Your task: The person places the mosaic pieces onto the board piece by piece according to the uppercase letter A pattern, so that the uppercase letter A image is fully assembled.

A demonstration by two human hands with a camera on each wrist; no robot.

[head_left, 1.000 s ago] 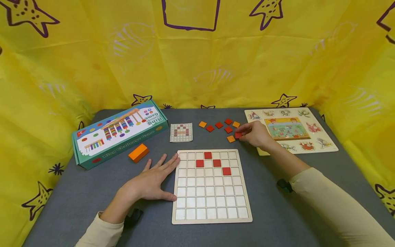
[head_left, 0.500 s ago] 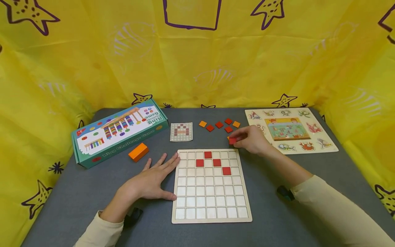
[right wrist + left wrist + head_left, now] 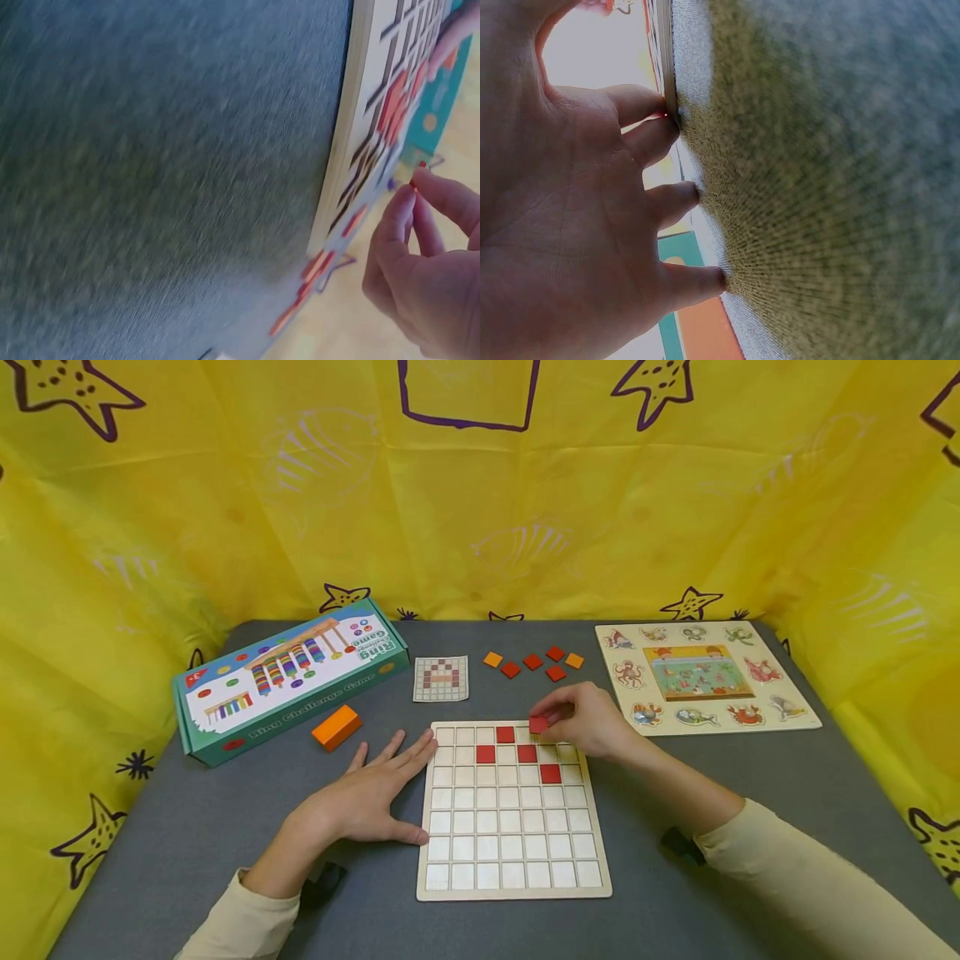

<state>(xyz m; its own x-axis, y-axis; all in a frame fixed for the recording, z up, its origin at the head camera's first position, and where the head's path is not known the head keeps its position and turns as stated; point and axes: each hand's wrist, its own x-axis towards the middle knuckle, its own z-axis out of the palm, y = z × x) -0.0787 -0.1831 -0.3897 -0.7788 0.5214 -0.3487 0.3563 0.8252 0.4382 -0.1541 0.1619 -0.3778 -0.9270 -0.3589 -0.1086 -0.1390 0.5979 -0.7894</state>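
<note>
My right hand (image 3: pixel 585 722) pinches a small red square tile (image 3: pixel 538 725) between thumb and fingertips, held above the top right of the wooden grid board (image 3: pixel 606 868). In the right wrist view, the same pinch of the right hand (image 3: pixel 431 262) shows beside the board (image 3: pixel 341 150). Several red tiles, one being a red tile (image 3: pixel 551 774), sit in cells of the board's upper rows. My left hand (image 3: pixel 367 797) lies with fingers spread, its fingertips and thumb touching the board's left edge. In the left wrist view, the left hand's fingertips (image 3: pixel 690 193) rest on the grey surface.
Several loose red and orange tiles, such as an orange tile (image 3: pixel 492 659), lie behind the board. Near them is a pattern card (image 3: pixel 440 679). A green game box (image 3: pixel 292 681) and an orange block (image 3: pixel 337 728) stand left. A wooden sea-animal puzzle (image 3: pixel 630 652) lies right.
My right hand has carried the red tile from the loose pile leftward and nearer, over the board's upper right. One orange tile there is now out of sight. The left hand has stayed put.
</note>
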